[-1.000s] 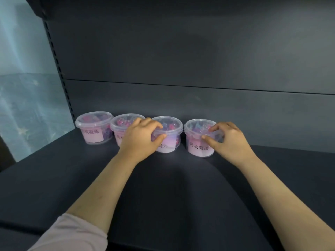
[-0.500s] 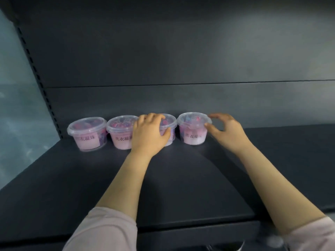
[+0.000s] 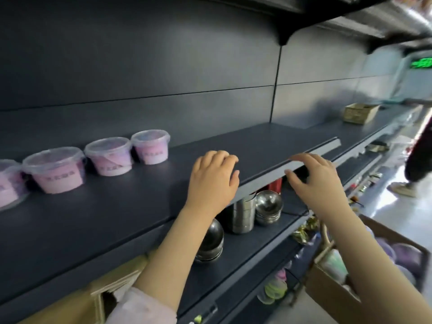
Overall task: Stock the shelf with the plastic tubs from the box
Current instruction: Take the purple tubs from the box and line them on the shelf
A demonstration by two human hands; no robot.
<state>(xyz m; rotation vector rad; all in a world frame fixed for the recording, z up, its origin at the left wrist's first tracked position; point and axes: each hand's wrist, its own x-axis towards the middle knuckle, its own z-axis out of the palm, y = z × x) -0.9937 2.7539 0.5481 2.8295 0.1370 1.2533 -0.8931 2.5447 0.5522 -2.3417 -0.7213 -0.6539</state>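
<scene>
Steel bowls [image 3: 268,205], green sign [image 3: 420,63], walker's shoe [image 3: 402,189]

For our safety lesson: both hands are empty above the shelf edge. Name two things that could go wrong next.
The cardboard box sits in the aisle where a passer-by walks; someone might trip on it. Reaching down for it, the right hand might knock the steel bowls below.

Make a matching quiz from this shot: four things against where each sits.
1. clear plastic tubs with pink labels
2. shiny steel bowls
3. brown cardboard box
4. left hand

A. on the lower shelf
B. back of the dark upper shelf
C. bottom right, beside the shelving
D. near the upper shelf's front edge

Pairs: 1-B, 2-A, 3-C, 4-D
</scene>
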